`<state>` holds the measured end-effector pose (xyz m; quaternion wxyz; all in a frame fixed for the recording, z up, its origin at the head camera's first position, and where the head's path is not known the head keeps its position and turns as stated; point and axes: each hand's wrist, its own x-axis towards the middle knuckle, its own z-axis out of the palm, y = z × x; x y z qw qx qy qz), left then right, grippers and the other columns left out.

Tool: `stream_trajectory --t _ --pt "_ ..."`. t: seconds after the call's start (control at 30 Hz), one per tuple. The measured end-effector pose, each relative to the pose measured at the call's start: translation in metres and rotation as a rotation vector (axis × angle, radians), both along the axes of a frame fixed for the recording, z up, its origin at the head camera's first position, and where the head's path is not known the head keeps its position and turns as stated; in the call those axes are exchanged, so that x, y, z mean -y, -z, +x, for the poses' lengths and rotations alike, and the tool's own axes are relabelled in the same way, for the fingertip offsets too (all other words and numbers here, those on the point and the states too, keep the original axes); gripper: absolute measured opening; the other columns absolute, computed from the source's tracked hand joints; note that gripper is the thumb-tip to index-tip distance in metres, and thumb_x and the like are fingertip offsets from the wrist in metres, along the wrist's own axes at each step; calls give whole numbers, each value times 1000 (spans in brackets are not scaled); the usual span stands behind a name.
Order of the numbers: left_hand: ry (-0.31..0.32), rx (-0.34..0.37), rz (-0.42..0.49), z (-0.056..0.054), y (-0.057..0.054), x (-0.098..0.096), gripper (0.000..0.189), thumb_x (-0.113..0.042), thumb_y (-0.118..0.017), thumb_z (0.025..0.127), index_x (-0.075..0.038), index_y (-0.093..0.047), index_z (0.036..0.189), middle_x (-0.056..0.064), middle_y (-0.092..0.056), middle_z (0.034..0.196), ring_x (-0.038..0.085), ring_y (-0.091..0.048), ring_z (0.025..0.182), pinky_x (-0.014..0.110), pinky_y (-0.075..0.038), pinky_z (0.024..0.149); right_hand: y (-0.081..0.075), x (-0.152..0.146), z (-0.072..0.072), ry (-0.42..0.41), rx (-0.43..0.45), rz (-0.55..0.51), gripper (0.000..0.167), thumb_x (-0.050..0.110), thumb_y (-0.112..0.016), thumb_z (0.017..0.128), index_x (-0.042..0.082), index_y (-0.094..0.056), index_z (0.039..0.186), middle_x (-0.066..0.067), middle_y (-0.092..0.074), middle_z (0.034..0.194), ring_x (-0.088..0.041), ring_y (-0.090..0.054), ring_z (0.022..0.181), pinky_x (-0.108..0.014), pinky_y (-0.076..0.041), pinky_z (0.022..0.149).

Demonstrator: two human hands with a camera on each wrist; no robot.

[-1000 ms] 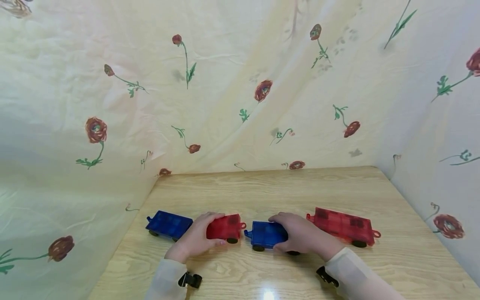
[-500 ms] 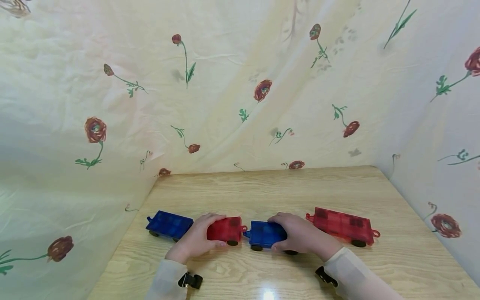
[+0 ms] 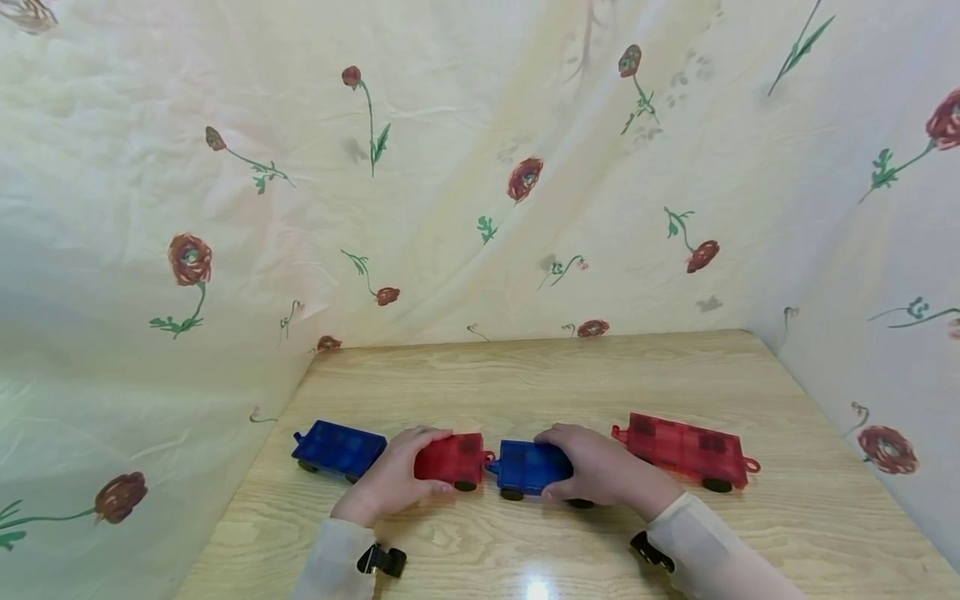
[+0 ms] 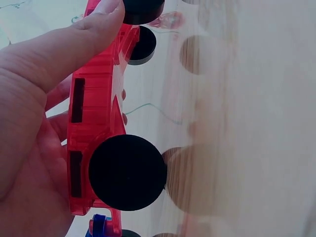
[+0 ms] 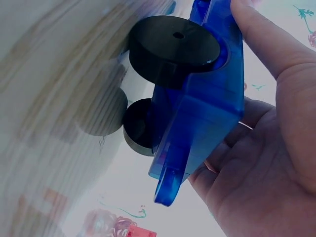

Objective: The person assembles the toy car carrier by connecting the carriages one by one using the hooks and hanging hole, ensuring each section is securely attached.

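My left hand (image 3: 393,477) grips a red toy train car (image 3: 459,458), thumb on its near side and fingers over the far side. My right hand (image 3: 600,468) holds a blue train car (image 3: 525,465) in the same manner. Between them, the red loop (image 3: 489,457) overlaps the blue hook (image 3: 492,467). Both cars' black wheels are at the table. At the red car's other end, the left wrist view shows a blue coupling piece (image 4: 100,225) against its red end; the head view hides this spot. In the right wrist view, a blue loop (image 5: 170,187) sticks out freely.
Left of my left hand stands another blue train car (image 3: 339,450). To the right a longer red car (image 3: 686,448) stands apart from the blue one. The wooden table (image 3: 540,375) meets flowered cloth (image 3: 450,167) at the back and sides.
The held red and blue cars have come together: the small gap between the red loop and blue hook has closed. Over the last half second they have hardly moved.
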<state>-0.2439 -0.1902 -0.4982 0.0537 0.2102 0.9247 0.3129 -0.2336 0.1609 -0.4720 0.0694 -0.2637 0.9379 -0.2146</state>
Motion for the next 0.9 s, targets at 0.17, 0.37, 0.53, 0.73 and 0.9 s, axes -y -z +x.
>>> stream_trajectory --t 0.17,0.37,0.53,0.73,0.9 --pt "-8 2 -6 0 0 0 86 -53 -87 81 -27 -53 155 -2 -50 154 33 -45 141 56 -50 106 2 0 -1 -8 -4 -10 78 52 -91 79 11 -64 140 -6 -65 131 -26 -63 112 -53 -56 96" --pt "-13 -3 -4 -1 -1 -1 85 -50 -88 81 -26 -53 155 -4 -52 151 31 -47 138 54 -52 103 4 0 -2 -9 -15 -5 78 53 -90 80 12 -63 141 -5 -65 133 -26 -63 113 -52 -56 96" --pt "-21 0 -4 0 -2 -1 84 -47 -88 82 -26 -53 155 -4 -52 151 31 -47 137 54 -52 102 4 -1 -2 -22 -25 -6 77 51 -90 81 12 -63 142 -5 -65 134 -26 -63 114 -52 -56 97" --pt "-24 12 2 0 -2 1 84 -46 -89 82 -26 -53 155 -2 -52 151 33 -47 138 54 -53 102 4 -2 -2 -36 -17 -8 75 50 -89 82 12 -63 142 -4 -64 132 -25 -62 113 -52 -56 96" --pt "-18 5 0 0 -2 1 84 -45 -89 81 -26 -53 154 -3 -52 150 33 -48 137 54 -52 103 5 -4 -3 -19 0 -16 75 50 -88 84 12 -62 143 -5 -63 134 -24 -62 113 -52 -56 96"
